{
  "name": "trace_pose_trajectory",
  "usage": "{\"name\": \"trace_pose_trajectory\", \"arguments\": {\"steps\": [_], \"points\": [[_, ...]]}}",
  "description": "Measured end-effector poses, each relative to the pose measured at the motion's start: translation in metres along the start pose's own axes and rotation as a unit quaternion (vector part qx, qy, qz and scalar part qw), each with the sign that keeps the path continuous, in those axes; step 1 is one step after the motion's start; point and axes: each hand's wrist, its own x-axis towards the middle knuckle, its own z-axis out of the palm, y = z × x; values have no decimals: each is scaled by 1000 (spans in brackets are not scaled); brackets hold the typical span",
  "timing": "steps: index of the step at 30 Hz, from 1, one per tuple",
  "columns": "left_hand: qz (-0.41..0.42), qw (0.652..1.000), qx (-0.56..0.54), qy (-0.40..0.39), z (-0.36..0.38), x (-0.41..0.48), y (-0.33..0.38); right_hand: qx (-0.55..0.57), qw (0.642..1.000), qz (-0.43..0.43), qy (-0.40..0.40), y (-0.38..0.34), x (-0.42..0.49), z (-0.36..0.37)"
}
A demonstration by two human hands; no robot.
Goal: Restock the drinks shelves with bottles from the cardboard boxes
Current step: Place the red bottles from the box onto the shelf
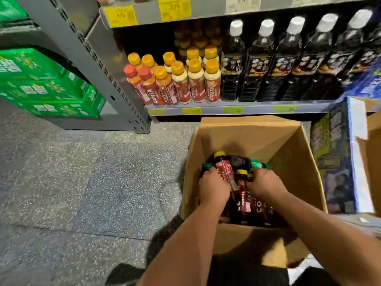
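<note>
An open cardboard box (pixel 243 133) stands on the floor in front of the drinks shelf (pixel 243 110). Inside lie several coffee bottles (pixel 245 203) with red labels and yellow caps, plus green-capped ones (pixel 258 164). Both my hands are down in the box. My left hand (pixel 213 187) is closed around a red-labelled yellow-capped bottle (pixel 224 168). My right hand (pixel 266 182) grips bottles on the right side of the pile. On the shelf stand several small red-labelled bottles (pixel 181 83) with yellow or red caps, beside tall dark white-capped bottles (pixel 268 65).
Green drink cases (pixel 47 85) are stacked at the left by a grey shelf upright (pixel 111 83). Printed cartons (pixel 334 162) and another open cardboard box (pixel 369 153) stand at the right. Speckled grey floor (pixel 82 172) spreads to the left of the box.
</note>
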Motion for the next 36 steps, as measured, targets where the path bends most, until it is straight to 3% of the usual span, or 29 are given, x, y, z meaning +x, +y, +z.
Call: {"name": "trace_pose_trajectory", "arguments": {"steps": [3,6,12,15,21,24,28,33,36], "points": [[-112,993,3,-37,22,33,-15,31,999,5,6,6,31,20],[-170,979,-35,-108,37,60,-27,75,997,-8,35,13,60,33],[-180,969,12,-166,44,92,-38,61,995,-80,1,7,106,58],[-191,964,33,-183,48,98,-38,-72,994,-81,6,4,120,63],[-204,965,36,-162,52,100,-31,-112,992,-52,31,0,123,63],[-229,961,-22,-152,50,103,-29,-100,991,-72,57,3,122,64],[-217,965,-6,-144,51,101,-32,-96,988,-93,79,7,120,63],[-220,964,-83,-126,56,97,-33,-208,969,-70,114,-7,113,68],[-219,964,-86,-121,61,96,-35,-281,946,-104,126,-15,119,69]]}}
